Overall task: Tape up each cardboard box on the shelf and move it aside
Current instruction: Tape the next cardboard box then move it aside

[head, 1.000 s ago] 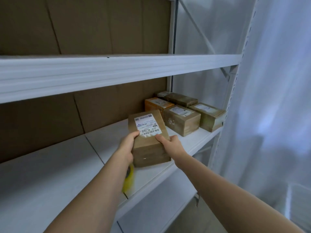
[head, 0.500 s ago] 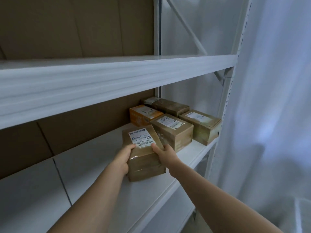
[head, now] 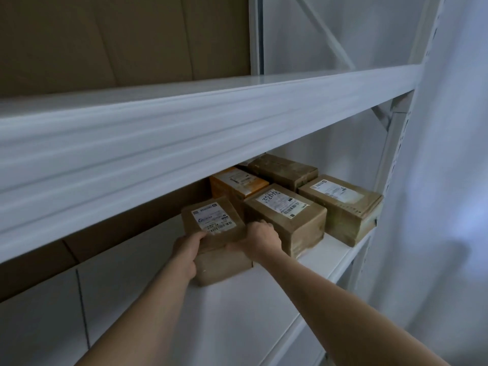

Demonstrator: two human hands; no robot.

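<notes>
Partly hidden — orange box behind beam

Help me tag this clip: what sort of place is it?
Probably a stockroom or parcel packing area: white metal shelving, several taped cardboard boxes with shipping labels, and both hands holding one labelled box.

Held box: brown cardboard under glossy clear tape, white paper label on top; boxes right of the grip same taped cardboard, one behind orange; shelf smooth white painted metal, matt; back panel plain brown cardboard
</notes>
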